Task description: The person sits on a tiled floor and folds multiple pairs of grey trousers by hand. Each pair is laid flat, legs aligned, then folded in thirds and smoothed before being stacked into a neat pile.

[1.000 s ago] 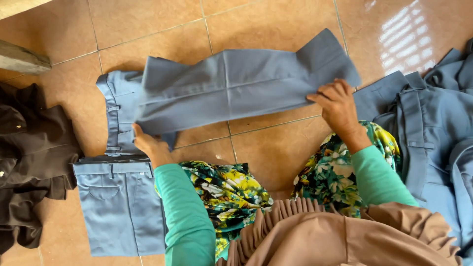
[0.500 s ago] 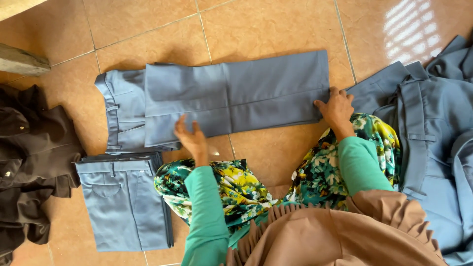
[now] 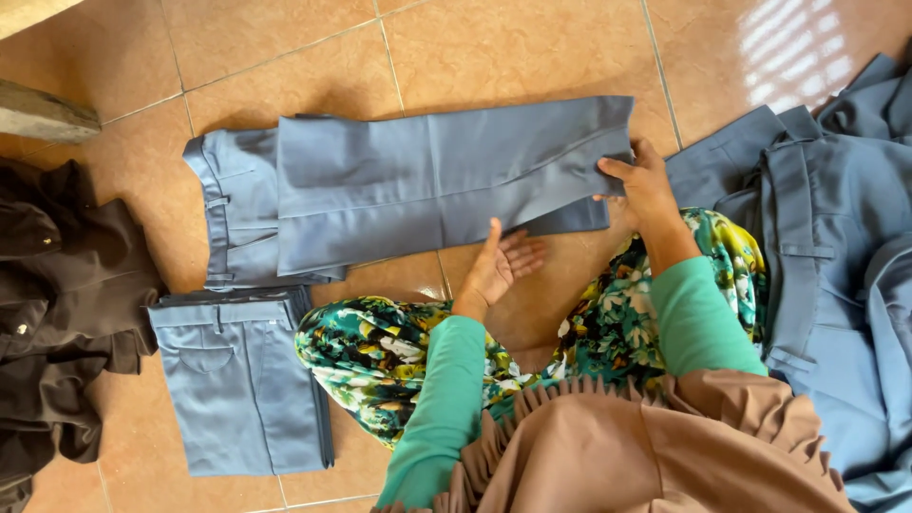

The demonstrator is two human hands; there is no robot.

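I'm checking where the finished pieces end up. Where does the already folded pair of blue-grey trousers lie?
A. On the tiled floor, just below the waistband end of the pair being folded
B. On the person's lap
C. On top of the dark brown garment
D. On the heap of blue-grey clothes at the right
A: the folded trousers lie flat on the tiled floor, below the waistband end of the trousers being folded, beside the dark brown garment.

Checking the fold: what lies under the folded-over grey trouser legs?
The trousers' waist section shows at the left; the tiled floor surrounds them. Anything beneath the trouser legs is covered.
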